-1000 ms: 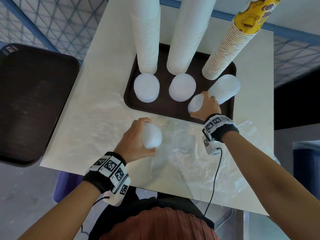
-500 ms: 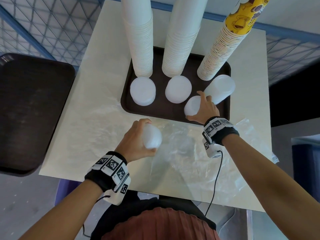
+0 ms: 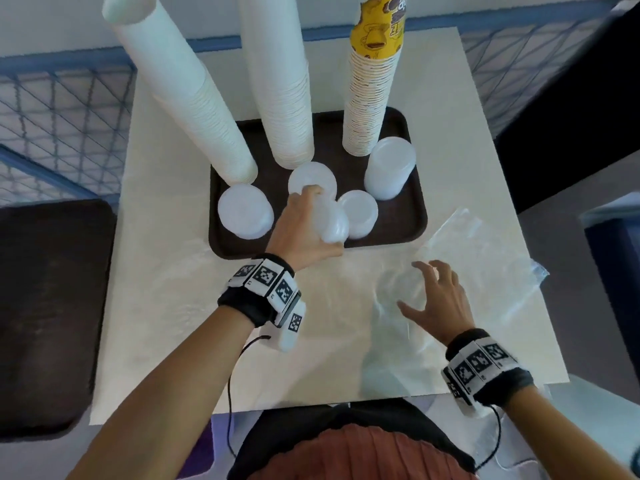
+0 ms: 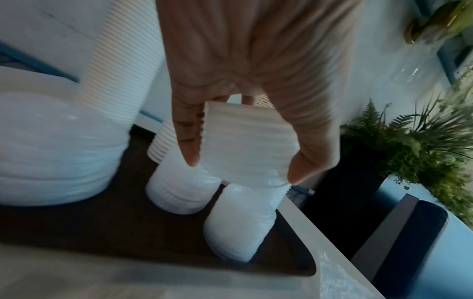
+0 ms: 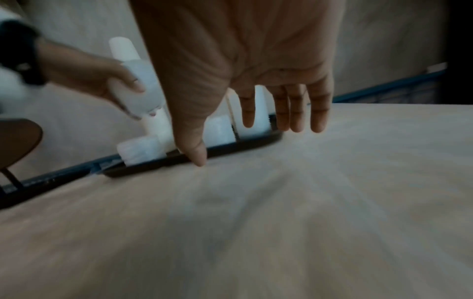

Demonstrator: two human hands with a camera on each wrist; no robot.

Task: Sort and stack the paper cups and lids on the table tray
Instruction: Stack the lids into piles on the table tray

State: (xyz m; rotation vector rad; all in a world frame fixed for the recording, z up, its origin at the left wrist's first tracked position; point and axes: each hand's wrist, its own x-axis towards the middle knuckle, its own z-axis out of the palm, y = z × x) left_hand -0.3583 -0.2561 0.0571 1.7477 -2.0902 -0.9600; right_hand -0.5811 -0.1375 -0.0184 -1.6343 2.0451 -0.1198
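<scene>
Left hand (image 3: 304, 230) has carried its gripped lid stack (image 3: 332, 225) over the tray (image 3: 414, 216); right hand (image 3: 438, 303) hovers, fingers spread.

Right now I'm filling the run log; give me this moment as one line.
left hand: grips lid stack over tray | right hand: empty, fingers spread above plastic bag | phase: placing lids

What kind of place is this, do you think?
Probably a café or drinks counter's stocking area: tall stacks of paper cups, piles of plastic lids on a brown serving tray, and potted ferns nearby.
</scene>
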